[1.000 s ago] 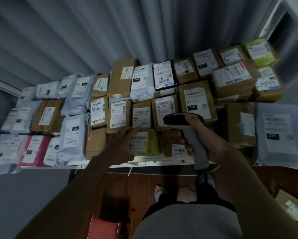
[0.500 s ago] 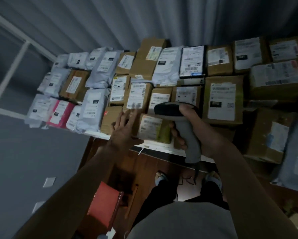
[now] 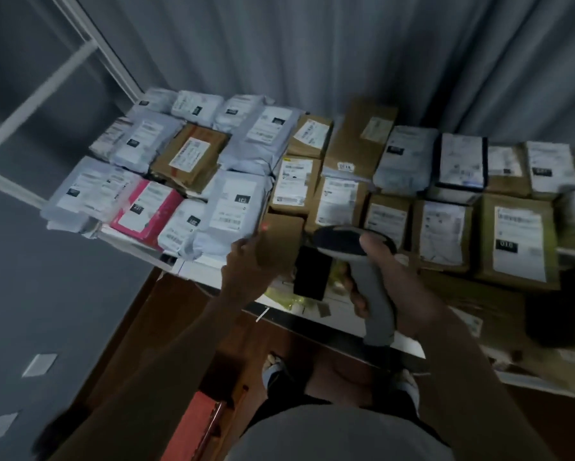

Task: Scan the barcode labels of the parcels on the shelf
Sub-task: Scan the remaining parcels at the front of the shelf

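Note:
Many labelled parcels cover the white shelf: grey mailer bags and a pink bag on the left, brown cardboard boxes to the right. My left hand grips the left edge of a plain brown box at the shelf's front; its fingertips are hidden behind the box. A red laser dot shows on that box's upper left corner. My right hand grips the handle of a grey barcode scanner, held just right of the box with its head pointing left. The frame is blurred.
A white shelf frame rises at the left, and grey curtains hang behind. Below the shelf lie a wooden floor, a red object and my feet. More brown boxes stand at the right, below shelf level.
The view has swung left. My left hand has moved from the yellow-edged parcel to the plain brown box beside it and taken hold of it. The scanner has followed to the left.

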